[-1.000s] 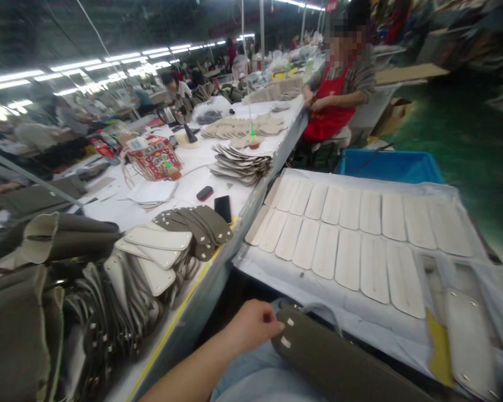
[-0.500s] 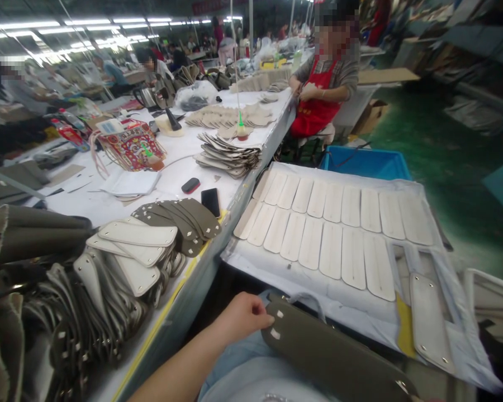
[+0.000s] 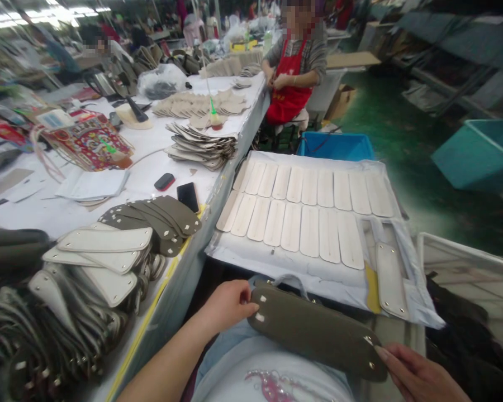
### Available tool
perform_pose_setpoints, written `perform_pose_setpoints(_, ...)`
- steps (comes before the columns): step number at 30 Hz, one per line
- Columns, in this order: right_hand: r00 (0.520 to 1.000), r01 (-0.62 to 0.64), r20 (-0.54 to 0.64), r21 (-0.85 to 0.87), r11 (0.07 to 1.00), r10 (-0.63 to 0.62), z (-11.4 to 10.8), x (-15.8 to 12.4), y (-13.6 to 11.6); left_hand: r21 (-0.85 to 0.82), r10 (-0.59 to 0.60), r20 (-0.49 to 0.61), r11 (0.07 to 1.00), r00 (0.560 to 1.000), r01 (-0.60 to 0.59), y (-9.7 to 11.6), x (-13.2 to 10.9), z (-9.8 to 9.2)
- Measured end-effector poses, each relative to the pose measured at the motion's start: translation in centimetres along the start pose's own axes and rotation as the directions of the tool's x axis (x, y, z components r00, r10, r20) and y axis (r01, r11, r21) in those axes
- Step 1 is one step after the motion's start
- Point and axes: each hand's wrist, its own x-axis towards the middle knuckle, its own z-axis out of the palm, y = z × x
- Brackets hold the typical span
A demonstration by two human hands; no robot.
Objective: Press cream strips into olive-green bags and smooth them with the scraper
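A long olive-grey rounded panel [image 3: 312, 329] with metal pieces at both ends lies across my lap. My left hand [image 3: 230, 304] pinches its left end, beside two shiny metal tabs. At the right end, my right hand [image 3: 419, 371] grips the edge near another tab, thumb on top. Just beyond stands a board [image 3: 243, 254] covered in white cloth, bearing two rows of pale rounded panels [image 3: 293, 229]. One white panel with metal studs [image 3: 389, 279] rests on the board's right side.
On the left table, a heap of studded panels [image 3: 104, 245] sits near fanned olive panels [image 3: 163, 218], a phone [image 3: 187, 197] and a panel stack [image 3: 203, 146]. A person in a red apron [image 3: 291, 72] sits beyond. A blue bin [image 3: 335, 146] and a teal bin [image 3: 478, 153] stand behind.
The view has turned right and down, so the scene sits further left. My right hand, barely visible before, now shows at the panel's right end. My left hand keeps its pinch.
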Motion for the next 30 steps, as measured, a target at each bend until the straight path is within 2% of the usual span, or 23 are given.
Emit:
perform_pose_setpoints(3, 1.000, 0.026, -0.017, 0.040, 0.999, -0.025, -0.4, -1.1, -1.2, 0.133, 0.112, -0.047, 0.986, 0.993, -0.105, 1.4, -0.2, -0.6)
perform_pose_setpoints(6, 0.998, 0.062, -0.026, 0.047, 0.997, -0.061, -0.7, -1.8, -1.6, 0.281, 0.300, 0.001, 0.915, 0.954, -0.288, 2.7, 0.1, 0.2)
perform_pose_setpoints(9, 0.995, 0.087, -0.047, 0.096, 0.992, -0.082, -0.9, -1.9, -1.2, 0.369, 0.453, 0.135, 0.803, 0.882, -0.468, 4.7, 1.1, 3.0)
perform_pose_setpoints(13, 0.992, 0.118, -0.059, 0.169, 0.978, -0.110, -1.0, -1.8, -0.3, 0.276, 0.564, 0.321, 0.712, 0.761, -0.645, 9.4, 2.1, 8.0)
perform_pose_setpoints(15, 0.989, 0.141, -0.059, 0.176, 0.974, -0.132, -1.0, -1.8, 0.1, 0.244, 0.590, 0.367, 0.685, 0.719, -0.686, 11.7, 2.4, 10.3)
perform_pose_setpoints(16, 0.988, 0.152, -0.059, 0.180, 0.972, -0.143, -1.1, -1.8, 0.3, 0.247, 0.593, 0.370, 0.680, 0.716, -0.691, 12.5, 2.6, 11.4)
perform_pose_setpoints(18, 0.985, 0.169, -0.049, 0.207, 0.964, -0.163, -1.2, -1.8, 0.6, 0.279, 0.587, 0.332, 0.687, 0.739, -0.671, 13.6, 3.0, 13.0)
perform_pose_setpoints(21, 0.985, 0.170, -0.027, 0.240, 0.956, -0.168, -1.6, -1.8, 0.8, 0.313, 0.589, 0.253, 0.701, 0.768, -0.641, 14.0, 3.4, 14.3)
perform_pose_setpoints(30, 0.973, 0.232, -0.023, 0.155, 0.960, -0.231, -2.5, -2.4, 0.5, 0.300, 0.577, 0.186, 0.737, 0.795, -0.605, 15.1, 3.0, 14.8)
